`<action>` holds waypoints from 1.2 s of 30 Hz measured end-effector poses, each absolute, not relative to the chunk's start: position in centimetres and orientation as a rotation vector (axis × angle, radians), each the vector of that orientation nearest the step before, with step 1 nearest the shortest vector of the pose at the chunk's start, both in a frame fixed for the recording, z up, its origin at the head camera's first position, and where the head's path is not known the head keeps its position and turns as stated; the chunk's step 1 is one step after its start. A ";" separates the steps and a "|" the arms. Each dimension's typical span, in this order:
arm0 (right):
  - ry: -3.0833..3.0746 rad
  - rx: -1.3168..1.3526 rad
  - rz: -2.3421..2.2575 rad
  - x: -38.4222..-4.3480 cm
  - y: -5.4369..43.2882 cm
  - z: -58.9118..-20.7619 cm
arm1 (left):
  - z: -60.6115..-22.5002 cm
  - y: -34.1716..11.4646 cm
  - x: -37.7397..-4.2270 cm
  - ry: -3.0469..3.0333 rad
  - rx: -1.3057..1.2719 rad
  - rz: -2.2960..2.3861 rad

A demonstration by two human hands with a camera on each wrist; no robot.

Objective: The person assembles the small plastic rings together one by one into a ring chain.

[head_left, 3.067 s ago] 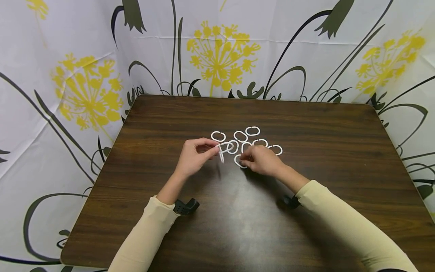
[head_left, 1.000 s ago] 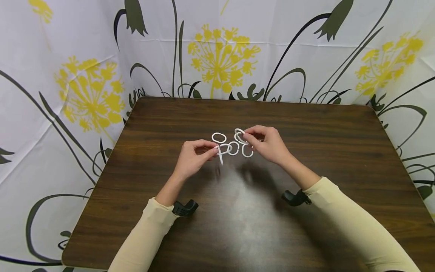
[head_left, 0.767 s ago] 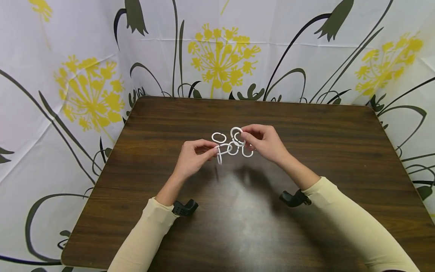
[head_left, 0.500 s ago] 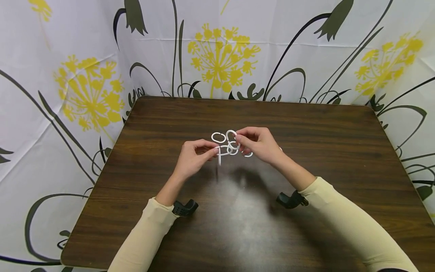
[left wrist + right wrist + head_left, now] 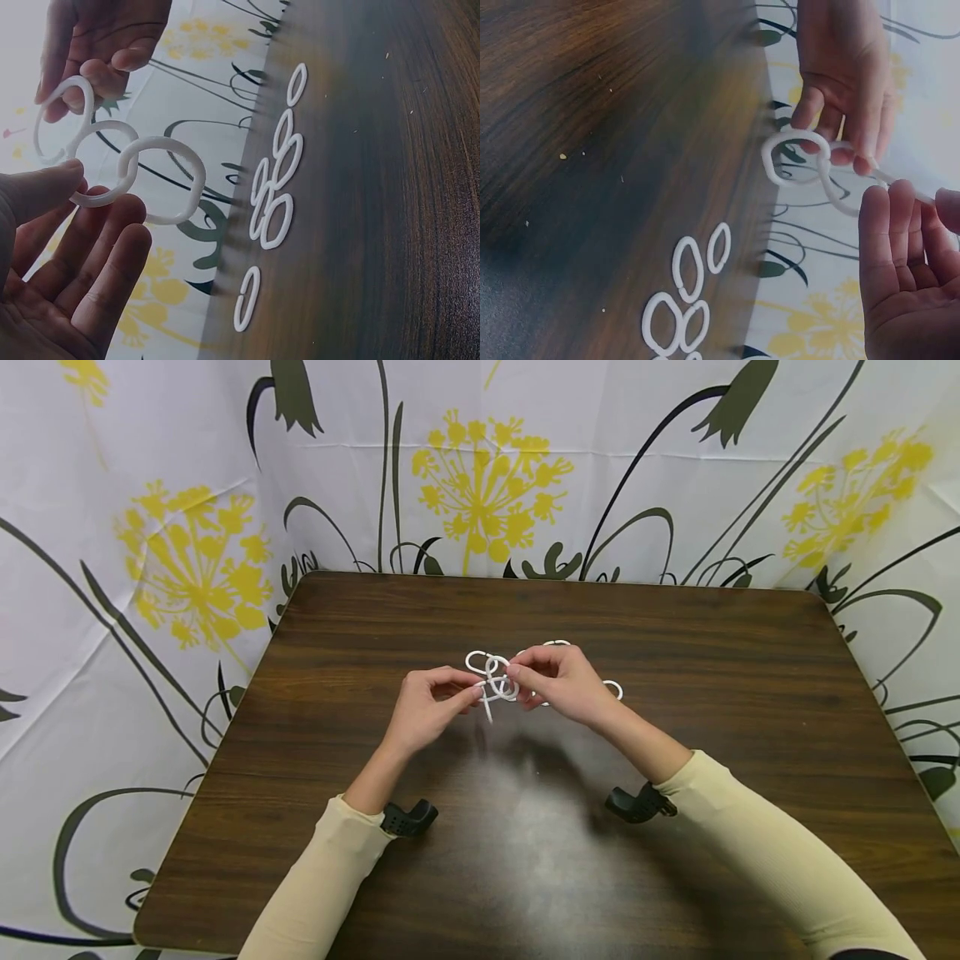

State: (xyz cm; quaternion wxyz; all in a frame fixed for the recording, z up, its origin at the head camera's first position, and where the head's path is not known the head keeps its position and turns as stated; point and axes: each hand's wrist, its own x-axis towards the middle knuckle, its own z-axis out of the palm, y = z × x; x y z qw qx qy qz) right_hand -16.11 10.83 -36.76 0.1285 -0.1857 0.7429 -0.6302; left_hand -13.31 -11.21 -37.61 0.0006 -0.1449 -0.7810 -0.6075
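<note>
In the head view my left hand (image 5: 429, 708) is at the middle of the table, pinching a white oval split ring (image 5: 114, 126) between thumb and fingers. A second ring (image 5: 199, 180) is linked through it and dangles free. My right hand (image 5: 564, 683) faces it from the right and pinches a third white ring (image 5: 89, 99) by its edge. This third ring meets the left hand's ring right by the left thumb tip, overlapping it in the left wrist view. Both hands are raised over the tabletop, and the right fingertips partly hide the loose rings behind them.
Several loose white rings (image 5: 289, 217) lie on the dark wood table (image 5: 750, 718), mostly behind and under the right hand. One ring (image 5: 256, 289) lies apart from the others. A flowered white curtain (image 5: 337, 468) hangs along the table's back edge. Black wrist mounts (image 5: 408, 818) sit at both cuffs.
My right hand picked up a loose ring and carried it left, up against the ring in my left hand. The left hand has stayed nearly still, its linked ring swinging slightly.
</note>
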 end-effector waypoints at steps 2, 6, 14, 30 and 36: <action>2.157 -0.545 -1.821 -16.0 10.7 -36.8 | -37.6 -11.2 -13.3 -2.453 -0.458 -1.902; 2.171 -0.571 -1.801 -15.9 10.4 -36.8 | -37.5 -11.1 -13.2 -2.448 -0.471 -1.881; 2.216 -0.593 -1.770 -15.8 10.2 -36.6 | -38.1 -11.2 -13.5 -2.446 -0.481 -1.863; 2.261 -0.586 -1.746 -16.1 9.9 -37.4 | -41.0 -11.8 -14.8 -2.415 -0.497 -1.858; 2.300 -0.546 -1.761 -16.4 10.2 -37.8 | -41.0 -11.9 -14.7 -2.432 -0.473 -1.859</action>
